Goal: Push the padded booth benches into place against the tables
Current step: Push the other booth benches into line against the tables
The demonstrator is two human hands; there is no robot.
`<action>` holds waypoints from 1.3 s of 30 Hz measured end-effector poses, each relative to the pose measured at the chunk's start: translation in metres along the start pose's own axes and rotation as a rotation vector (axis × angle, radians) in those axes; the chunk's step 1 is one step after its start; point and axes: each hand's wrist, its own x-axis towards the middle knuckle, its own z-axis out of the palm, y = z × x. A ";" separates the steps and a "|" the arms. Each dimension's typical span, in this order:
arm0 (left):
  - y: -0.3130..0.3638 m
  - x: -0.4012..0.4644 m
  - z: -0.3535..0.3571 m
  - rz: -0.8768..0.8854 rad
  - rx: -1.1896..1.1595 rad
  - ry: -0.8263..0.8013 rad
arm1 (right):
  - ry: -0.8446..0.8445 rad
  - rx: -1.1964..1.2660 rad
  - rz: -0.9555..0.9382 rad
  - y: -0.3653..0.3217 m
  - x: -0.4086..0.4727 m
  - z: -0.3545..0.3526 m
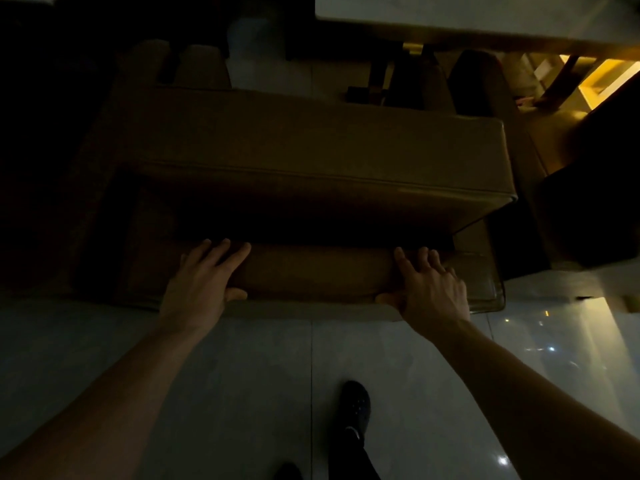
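Fingers (221, 249) of the left hand (204, 278) lie spread over the padded booth bench (311, 271) top rail, thumb hooked on its near edge; the right hand (431, 289) grips likewise near the corner. Uneven pushing could skew it (the floor (263, 368) looks slick). Ahead, the table (467, 19) edge stands beyond a gap; right-side room looks tight.

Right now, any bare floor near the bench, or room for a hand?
Bare tile floor lies between the bench backrest and the shoe. A strip shows between bench and table. Right of the bench is crowded. Left hand and right hand hold the backrest.
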 end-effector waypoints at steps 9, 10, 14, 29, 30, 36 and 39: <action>0.004 0.048 -0.004 -0.009 0.014 0.041 | -0.002 0.048 0.009 0.006 0.049 -0.020; 0.005 0.054 -0.005 -0.003 0.016 0.050 | -0.005 0.049 0.012 0.008 0.055 -0.022; 0.007 0.073 -0.007 0.006 0.014 0.059 | 0.002 0.059 0.010 0.014 0.074 -0.026; 0.010 0.083 -0.007 -0.001 0.002 0.074 | 0.036 0.114 -0.022 0.024 0.087 -0.021; 0.010 0.083 -0.007 -0.001 -0.002 0.074 | 0.036 0.110 -0.021 0.024 0.087 -0.020; 0.014 0.083 -0.010 -0.021 0.021 0.068 | 0.034 0.097 -0.015 0.023 0.089 -0.021; 0.015 0.084 -0.010 -0.045 0.011 0.037 | 0.007 0.082 -0.007 0.021 0.087 -0.024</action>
